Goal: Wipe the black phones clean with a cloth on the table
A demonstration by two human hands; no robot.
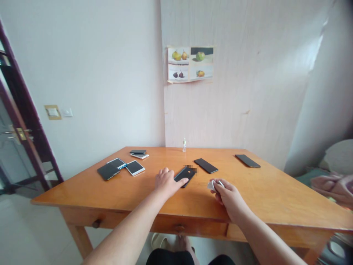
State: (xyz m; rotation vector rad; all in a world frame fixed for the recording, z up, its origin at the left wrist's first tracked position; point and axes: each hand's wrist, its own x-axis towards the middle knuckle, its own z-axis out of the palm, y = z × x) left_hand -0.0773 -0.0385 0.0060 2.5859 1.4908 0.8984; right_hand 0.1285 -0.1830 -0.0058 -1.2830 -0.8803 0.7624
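Note:
My left hand [167,180] is on a black phone [184,175] near the middle of the table, its thumb across the near edge and the fingers at the left side. The phone lies back up, with a small round orange-brown spot showing; part of it is blurred out. My right hand [226,194] is closed round a small white wipe or tissue [211,184], just above the table to the right of that phone. Another dark phone [206,166] lies flat behind, between the two hands.
On the wooden table [165,204], several phones lie at the left, among them a white-framed phone [135,168] and a black one [108,171]. A further dark phone [247,161] lies at the right. A small clear bottle [184,145] stands by the wall.

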